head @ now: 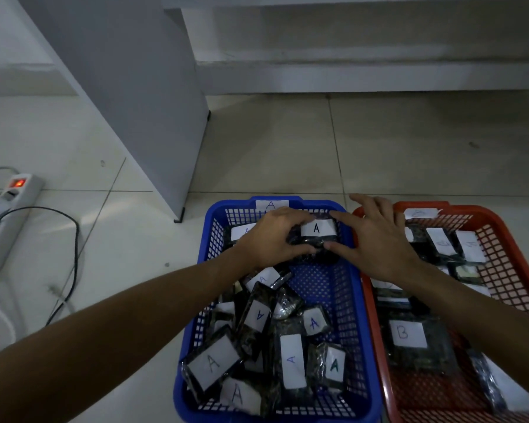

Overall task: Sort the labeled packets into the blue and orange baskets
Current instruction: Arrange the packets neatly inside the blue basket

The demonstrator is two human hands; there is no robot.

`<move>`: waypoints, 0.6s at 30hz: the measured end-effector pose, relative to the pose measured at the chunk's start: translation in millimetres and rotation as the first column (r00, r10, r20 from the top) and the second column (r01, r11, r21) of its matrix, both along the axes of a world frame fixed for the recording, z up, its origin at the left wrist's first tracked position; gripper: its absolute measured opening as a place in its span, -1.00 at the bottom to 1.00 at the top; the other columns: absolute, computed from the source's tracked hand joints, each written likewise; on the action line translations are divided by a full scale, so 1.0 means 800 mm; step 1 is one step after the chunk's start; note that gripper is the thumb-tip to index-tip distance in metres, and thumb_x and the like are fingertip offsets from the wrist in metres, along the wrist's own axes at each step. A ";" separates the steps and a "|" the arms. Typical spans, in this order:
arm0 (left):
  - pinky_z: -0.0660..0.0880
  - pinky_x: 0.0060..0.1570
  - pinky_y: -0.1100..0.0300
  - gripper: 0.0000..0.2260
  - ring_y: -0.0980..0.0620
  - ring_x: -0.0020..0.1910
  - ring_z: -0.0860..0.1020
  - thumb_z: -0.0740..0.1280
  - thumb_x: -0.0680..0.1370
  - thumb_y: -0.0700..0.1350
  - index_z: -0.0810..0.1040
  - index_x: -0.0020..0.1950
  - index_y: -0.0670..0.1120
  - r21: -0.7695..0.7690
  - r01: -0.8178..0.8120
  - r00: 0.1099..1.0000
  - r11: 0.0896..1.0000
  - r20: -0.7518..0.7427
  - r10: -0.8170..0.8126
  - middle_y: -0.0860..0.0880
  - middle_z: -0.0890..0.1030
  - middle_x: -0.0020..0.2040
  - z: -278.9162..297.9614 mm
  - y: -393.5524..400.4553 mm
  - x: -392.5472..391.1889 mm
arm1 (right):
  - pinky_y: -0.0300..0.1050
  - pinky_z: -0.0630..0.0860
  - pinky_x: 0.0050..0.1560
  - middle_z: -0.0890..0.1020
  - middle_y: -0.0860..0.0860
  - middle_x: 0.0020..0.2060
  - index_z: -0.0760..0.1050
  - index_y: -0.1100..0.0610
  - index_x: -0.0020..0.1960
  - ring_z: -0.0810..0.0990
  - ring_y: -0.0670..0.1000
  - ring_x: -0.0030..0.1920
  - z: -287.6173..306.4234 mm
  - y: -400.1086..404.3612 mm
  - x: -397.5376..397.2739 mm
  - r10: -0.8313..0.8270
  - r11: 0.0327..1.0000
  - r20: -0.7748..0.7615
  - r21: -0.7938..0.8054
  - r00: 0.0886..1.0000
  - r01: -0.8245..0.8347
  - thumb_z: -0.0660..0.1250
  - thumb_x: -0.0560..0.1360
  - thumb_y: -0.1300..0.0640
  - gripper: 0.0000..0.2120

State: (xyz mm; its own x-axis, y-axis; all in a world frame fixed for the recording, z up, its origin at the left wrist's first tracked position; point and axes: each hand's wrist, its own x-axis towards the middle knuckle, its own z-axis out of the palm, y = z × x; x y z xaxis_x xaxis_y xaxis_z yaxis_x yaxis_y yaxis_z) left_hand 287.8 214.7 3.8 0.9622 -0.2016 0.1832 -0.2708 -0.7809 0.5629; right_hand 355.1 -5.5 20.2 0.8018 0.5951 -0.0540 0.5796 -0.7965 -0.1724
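— Over the far end of the blue basket [353, 296], both hands are on one packet [316, 236], the one with the "A" label facing up.

— Gripping it?

— The left hand [269, 239] curls round its left edge. The right hand [376, 239] has straight fingers, thumb and forefinger touching the right edge.

— And the rest?

— More "A" packets [290, 361] heaped at the near end; "B" packets [409, 334] lie in the orange basket [376, 331] beside it.

orange basket [501, 227] cut off at right and bottom edges — its far tag [420, 213] too faint to read
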 end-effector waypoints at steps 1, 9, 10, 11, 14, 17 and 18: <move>0.39 0.17 0.23 -0.47 -0.04 0.15 0.56 0.54 0.45 0.03 0.54 0.35 -0.13 0.004 0.002 1.000 1.000 -0.006 -0.002 -0.09 0.64 0.18 0.005 0.002 -0.004 | 0.23 0.21 0.38 0.25 0.06 0.54 0.40 -0.13 0.49 0.14 0.18 0.48 0.004 0.000 -0.003 0.010 0.999 0.002 0.035 1.000 -0.010 0.35 0.44 -0.37 -0.32; 0.42 0.18 0.21 -0.54 0.11 0.17 0.47 0.42 0.50 0.17 0.52 0.33 0.00 0.125 0.059 0.975 0.990 -0.221 -0.030 0.04 0.59 0.20 0.048 0.001 -0.096 | -0.12 0.56 0.04 0.57 -0.26 -0.04 0.58 -0.16 0.07 0.50 -0.24 0.02 0.064 -0.010 -0.082 0.468 0.881 -0.412 0.150 0.782 -0.448 0.42 0.35 -0.42 -0.55; 0.36 0.15 0.30 -0.53 0.09 0.19 0.47 0.42 0.50 0.17 0.51 0.34 -0.02 0.149 0.121 0.956 0.981 -0.284 -0.075 0.02 0.59 0.22 0.050 -0.005 -0.111 | -0.13 0.53 0.06 0.54 -0.26 -0.03 0.55 -0.17 0.08 0.48 -0.23 0.03 0.067 -0.014 -0.097 0.489 0.860 -0.438 0.098 0.755 -0.500 0.41 0.30 -0.48 -0.49; 0.35 0.14 0.33 -0.51 0.07 0.20 0.47 0.43 0.50 0.17 0.51 0.34 -0.03 0.165 0.164 0.935 0.973 -0.341 -0.099 0.00 0.59 0.23 0.048 -0.010 -0.126 | -0.13 0.49 0.09 0.51 -0.25 -0.02 0.51 -0.19 0.11 0.43 -0.21 0.04 0.068 -0.019 -0.109 0.505 0.837 -0.434 0.034 0.746 -0.547 0.38 0.26 -0.54 -0.42; 0.51 0.17 0.07 -0.49 0.02 0.17 0.51 0.42 0.47 0.26 0.55 0.27 -0.03 0.193 0.192 0.905 0.962 -0.413 -0.098 -0.01 0.62 0.16 0.034 -0.018 -0.155 | -0.31 0.24 -0.03 0.44 -0.13 -0.01 0.38 -0.19 0.18 0.34 -0.08 0.05 0.062 -0.033 -0.134 0.520 0.785 -0.356 -0.157 0.776 -0.599 0.34 0.24 -0.55 -0.33; 0.55 0.07 0.02 -0.50 0.07 0.05 0.56 0.38 0.44 0.34 0.63 0.16 -0.01 0.169 0.172 0.895 0.971 -0.439 -0.082 0.04 0.67 0.03 0.025 -0.015 -0.158 | -0.47 0.14 -0.02 0.46 -0.12 0.01 0.39 -0.13 0.18 0.32 -0.07 0.07 0.063 -0.039 -0.142 0.497 0.811 -0.341 -0.145 0.798 -0.567 0.37 0.31 -0.43 -0.42; 0.56 0.06 0.04 -0.51 0.09 0.01 0.57 0.39 0.43 0.34 0.64 0.14 0.00 0.135 0.169 0.890 0.976 -0.447 -0.092 0.06 0.68 0.01 0.025 -0.014 -0.156 | -0.49 0.14 0.00 0.47 -0.13 0.01 0.40 -0.12 0.17 0.33 -0.09 0.07 0.064 -0.040 -0.141 0.490 0.826 -0.344 -0.110 0.801 -0.553 0.39 0.33 -0.39 -0.45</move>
State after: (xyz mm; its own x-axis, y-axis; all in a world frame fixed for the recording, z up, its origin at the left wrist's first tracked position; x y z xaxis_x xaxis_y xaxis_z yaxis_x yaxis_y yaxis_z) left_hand 162.7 203.1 24.1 0.8999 -0.3215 -0.2947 -0.1345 -0.8474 0.5136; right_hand 242.6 -37.4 71.5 0.3011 0.8694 -0.3917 0.8648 -0.4221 -0.2721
